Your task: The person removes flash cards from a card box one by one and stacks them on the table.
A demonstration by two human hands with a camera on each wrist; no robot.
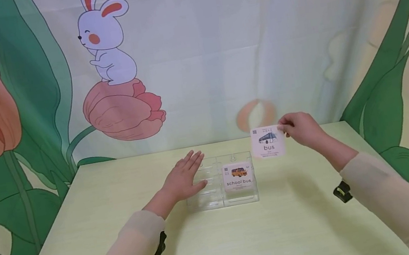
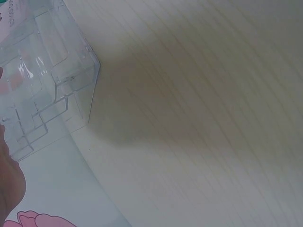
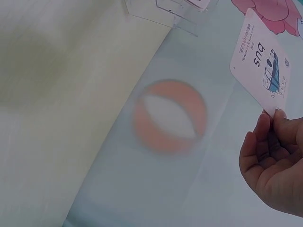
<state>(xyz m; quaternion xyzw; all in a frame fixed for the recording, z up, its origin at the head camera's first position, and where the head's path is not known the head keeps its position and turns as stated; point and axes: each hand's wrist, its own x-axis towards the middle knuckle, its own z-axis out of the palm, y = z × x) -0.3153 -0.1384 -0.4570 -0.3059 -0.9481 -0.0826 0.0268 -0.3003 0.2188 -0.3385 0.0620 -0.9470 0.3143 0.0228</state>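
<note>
A clear plastic card holder [image 1: 205, 200] with two side-by-side sections stands on the table. In its right section sits a white card [image 1: 239, 176] printed "school bus" under a yellow bus picture. My left hand [image 1: 181, 180] lies across the holder's left section with straight fingers and the thumb apart; whether it touches the plastic is hard to tell. To the right of the holder, my right hand [image 1: 304, 129] pinches a white "bus" card [image 1: 268, 141] by its upper right corner, held up above the table. The right wrist view shows thumb and fingertips on the corner of that card [image 3: 267, 66].
The pale wood-grain table [image 1: 224, 246] extends around the holder. Behind its back edge hangs a printed curtain [image 1: 193, 57] with a rabbit, tulips and leaves. A dark strap piece [image 1: 342, 192] sits at the right wrist, another [image 1: 161, 245] at the left.
</note>
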